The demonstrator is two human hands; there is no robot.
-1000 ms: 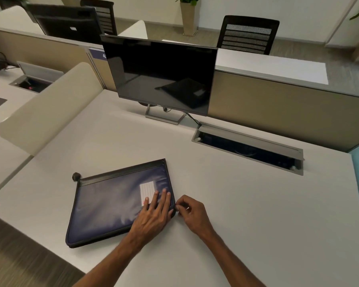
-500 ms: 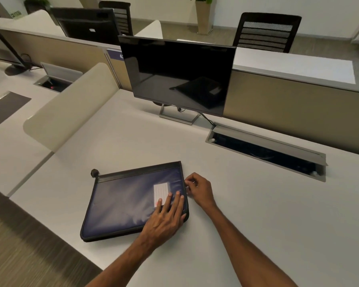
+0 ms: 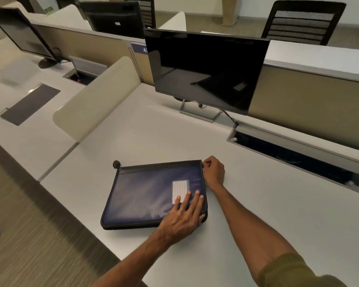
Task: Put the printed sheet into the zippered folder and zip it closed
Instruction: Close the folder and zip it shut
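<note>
The right hand (image 3: 214, 171) is curled at the far right corner of the folder (image 3: 153, 193), thumb and forefinger pinched together against the zipper edge there; the pull itself is too small to make out. The left hand (image 3: 181, 217) lies flat with fingers spread on the near right part of the cover, fingertips touching one white lined label (image 3: 179, 191). The one dark blue folder rests flat near the front edge of the white desk (image 3: 278, 204), a small black knob (image 3: 116, 163) at its far left corner. The sheet is not visible. Beyond stands one dark monitor (image 3: 205, 69), with an open cable tray (image 3: 294, 156) to its right. Two more monitors and two chairs sit farther off.
</note>
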